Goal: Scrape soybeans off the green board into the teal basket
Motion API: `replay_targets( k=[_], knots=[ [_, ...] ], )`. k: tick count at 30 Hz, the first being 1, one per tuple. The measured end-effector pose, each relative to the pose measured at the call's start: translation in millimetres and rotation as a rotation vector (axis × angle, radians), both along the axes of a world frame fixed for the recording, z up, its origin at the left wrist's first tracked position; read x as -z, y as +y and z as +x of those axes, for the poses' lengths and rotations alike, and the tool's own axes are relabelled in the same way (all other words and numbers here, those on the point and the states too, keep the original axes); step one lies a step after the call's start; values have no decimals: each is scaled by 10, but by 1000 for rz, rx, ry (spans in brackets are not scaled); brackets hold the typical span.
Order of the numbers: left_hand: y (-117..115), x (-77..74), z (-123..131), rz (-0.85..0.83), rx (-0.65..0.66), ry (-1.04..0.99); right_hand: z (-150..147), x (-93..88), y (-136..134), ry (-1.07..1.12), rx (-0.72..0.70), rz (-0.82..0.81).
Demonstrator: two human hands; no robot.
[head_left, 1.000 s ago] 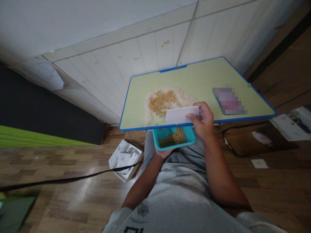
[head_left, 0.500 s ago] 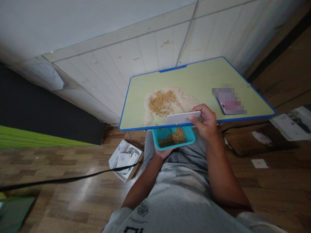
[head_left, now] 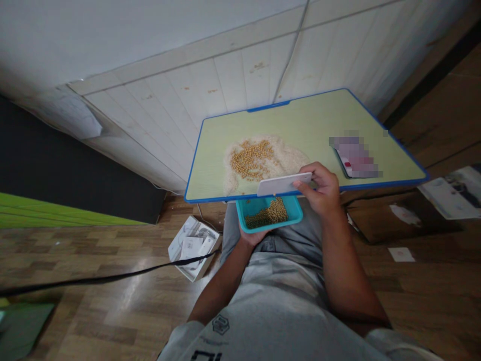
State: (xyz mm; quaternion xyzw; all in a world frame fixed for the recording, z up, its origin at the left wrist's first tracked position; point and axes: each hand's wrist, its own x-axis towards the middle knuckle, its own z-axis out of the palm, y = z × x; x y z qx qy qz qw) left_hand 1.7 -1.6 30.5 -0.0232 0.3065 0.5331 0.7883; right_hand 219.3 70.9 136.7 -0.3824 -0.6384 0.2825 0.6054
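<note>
My right hand pinches a flat white scraper-like plate by its right end, at the near edge of the table. Just behind the plate lie yellowish soybeans on a spread of pale grains that look like rice. My left hand supports a turquoise plastic container from below, tucked under the table's near edge; most of its fingers are hidden beneath. Inside the container, beans are heaped toward the right, with darker ones at the lower left.
The low table has a pale green top and a blue rim. A partly blurred flat object lies at its right. On the floor stand an open white box at the left and a cardboard box at the right. A black strap crosses the left.
Almost nothing differs. The whole view has shifted very slightly, and both hands keep their hold on the plate and the container.
</note>
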Motion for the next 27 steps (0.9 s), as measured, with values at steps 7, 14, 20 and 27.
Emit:
replay_targets(
  k=[7,14,20,27],
  knots=[
    [-8,85,-26,-3,6,6,-34,26,6,-5,15,26],
    [-1,11,-11,-16,5,-15,-154,7,-7,-7,64,21],
    [-14,-56,-4,23,19,-32,-391,-22,-26,-14,86,41],
    [-1,-81,-15,32,15,14,-483,0,-33,-52,20,24]
  ],
)
